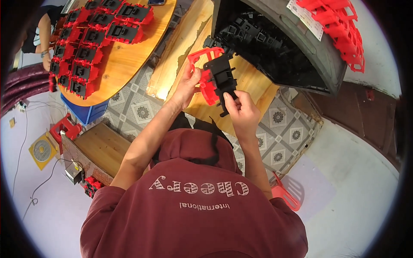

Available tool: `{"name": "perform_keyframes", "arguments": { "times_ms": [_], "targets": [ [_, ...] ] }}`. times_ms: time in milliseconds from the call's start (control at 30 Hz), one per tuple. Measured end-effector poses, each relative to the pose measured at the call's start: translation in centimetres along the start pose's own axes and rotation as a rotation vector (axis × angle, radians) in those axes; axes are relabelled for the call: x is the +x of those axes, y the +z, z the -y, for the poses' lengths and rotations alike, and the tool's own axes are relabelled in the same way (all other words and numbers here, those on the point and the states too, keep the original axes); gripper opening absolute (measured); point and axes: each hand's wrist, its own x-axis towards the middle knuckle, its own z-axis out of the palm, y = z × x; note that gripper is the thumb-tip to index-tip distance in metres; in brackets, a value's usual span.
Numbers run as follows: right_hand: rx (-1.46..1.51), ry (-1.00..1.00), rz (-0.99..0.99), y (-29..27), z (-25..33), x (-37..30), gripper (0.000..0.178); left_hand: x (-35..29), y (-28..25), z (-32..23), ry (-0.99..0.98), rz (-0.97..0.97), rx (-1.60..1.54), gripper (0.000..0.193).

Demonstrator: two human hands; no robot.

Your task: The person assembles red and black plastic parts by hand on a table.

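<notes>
Two hands are up in front of the person here, both busy with the same pair of plastic pieces. The left hand (pixel 188 86) has its grip clamped on a red open-frame plastic part (pixel 204 74), fingers wrapped round its lower left side. The right hand (pixel 242 108) has its grip pinched on the bottom end of a black flat plastic bracket (pixel 223 77), which sits right up against the red frame, overlapping its right half. Both pieces are held in the air over the pale wooden bench (pixel 254 81), near its middle, not resting on it.

Just behind them, at the far edge of the bench, a big dark bin (pixel 318 56) lies tipped toward the person, with a heap of loose black plastic parts (pixel 266 47) inside. A stack of red plastic frames (pixel 344 30) sits on top of the bin at its right corner, beside a white paper label (pixel 306 18).

Off to the left there's a round wooden table (pixel 129 56) covered in rows of finished red-and-black assemblies (pixel 90 38), going out to its far left edge. Another person's arm (pixel 45 38) reaches in at that side. A blue crate (pixel 84 111) sits under the round table, and the patterned tile floor (pixel 142 112) shows between the two.
</notes>
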Motion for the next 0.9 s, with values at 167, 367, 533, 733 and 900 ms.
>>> {"name": "perform_keyframes", "arguments": {
  "times_ms": [167,367,533,733,900],
  "targets": [
    [-0.055,-0.075,-0.001,1.6,0.6,0.8,0.021,-1.2,1.6,-1.9,0.054,0.044,0.02,0.066],
    [-0.044,-0.098,-0.021,1.9,1.0,0.9,0.021,-1.3,1.7,-2.1,0.102,0.084,-0.014,0.063],
    [-0.031,-0.129,-0.034,1.9,1.3,0.8,0.022,-0.9,1.5,-1.7,0.335,0.222,-0.04,0.075],
    [-0.257,-0.009,0.131,-0.6,3.3,2.6,0.031,-2.3,2.9,-2.8,0.131,-0.002,-0.084,0.075],
    [0.481,0.056,0.146,0.5,2.5,6.5,0.05,-3.1,3.7,-3.7,0.144,0.123,0.059,0.074]
  ]
}}
